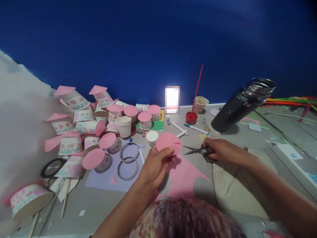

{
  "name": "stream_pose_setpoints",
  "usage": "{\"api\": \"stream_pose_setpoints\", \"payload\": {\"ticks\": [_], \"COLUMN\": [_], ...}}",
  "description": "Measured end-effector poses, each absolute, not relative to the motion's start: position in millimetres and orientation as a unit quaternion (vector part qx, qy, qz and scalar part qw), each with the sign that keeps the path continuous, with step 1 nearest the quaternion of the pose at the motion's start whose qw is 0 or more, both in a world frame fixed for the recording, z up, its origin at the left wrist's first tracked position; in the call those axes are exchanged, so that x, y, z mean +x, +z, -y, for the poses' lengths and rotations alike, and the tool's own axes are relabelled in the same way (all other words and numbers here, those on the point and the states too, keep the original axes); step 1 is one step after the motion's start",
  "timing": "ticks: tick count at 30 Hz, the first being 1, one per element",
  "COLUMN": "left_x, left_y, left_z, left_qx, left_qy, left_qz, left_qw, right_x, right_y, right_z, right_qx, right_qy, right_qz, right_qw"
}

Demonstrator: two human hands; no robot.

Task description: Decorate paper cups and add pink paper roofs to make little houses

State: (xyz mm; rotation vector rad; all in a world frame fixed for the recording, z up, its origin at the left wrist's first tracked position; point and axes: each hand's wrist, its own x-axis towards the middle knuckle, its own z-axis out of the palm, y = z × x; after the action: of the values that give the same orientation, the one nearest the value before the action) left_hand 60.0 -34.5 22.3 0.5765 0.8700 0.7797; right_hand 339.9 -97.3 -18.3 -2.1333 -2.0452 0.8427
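Pinched between the thumb and fingers of my left hand (160,162) is a pink paper disc (168,141), which shows a slit running in from its right edge. My right hand (219,149) grips the handles of dark scissors (194,150). Their blades stand apart and point left, close to the disc's right edge but not on it. Beneath my left hand lies a pink paper sheet (184,173) with round pieces cut out of it. A white paper cup (152,138) sits just behind the disc.
Decorated paper cups with pink tops (71,145) crowd the left side. A stack of plain cups (123,126) and grey rings (127,169) are nearer the middle. A dark flask (242,105) leans at the right; a red pot (191,117) and markers (196,129) lie at the back.
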Motion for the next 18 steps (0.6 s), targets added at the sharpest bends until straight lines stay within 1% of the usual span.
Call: {"api": "stream_pose_setpoints", "payload": {"ticks": [9,12,15,17,18], "left_x": [66.7,73.6,83.2,90.1,92.9], "left_y": [24.9,25.1,22.4,19.0,17.0], "left_z": [41.6,42.1,43.3,44.7,45.5], "left_qx": [0.255,0.276,0.307,0.322,0.328], "left_qy": [0.349,0.359,0.372,0.370,0.366], "left_qz": [-0.388,-0.393,-0.399,-0.406,-0.409], "left_qw": [0.814,0.800,0.780,0.771,0.769], "right_x": [346.3,339.1,312.3,288.1,276.8], "right_y": [-22.7,-15.8,-8.1,-4.6,-3.2], "right_z": [100.6,99.1,96.9,93.3,90.8], "right_qx": [-0.678,-0.685,-0.676,-0.625,-0.593], "right_qy": [0.311,0.293,0.312,0.422,0.458], "right_qz": [0.659,0.651,0.626,0.537,0.510], "right_qw": [0.098,0.144,0.232,0.378,0.423]}}
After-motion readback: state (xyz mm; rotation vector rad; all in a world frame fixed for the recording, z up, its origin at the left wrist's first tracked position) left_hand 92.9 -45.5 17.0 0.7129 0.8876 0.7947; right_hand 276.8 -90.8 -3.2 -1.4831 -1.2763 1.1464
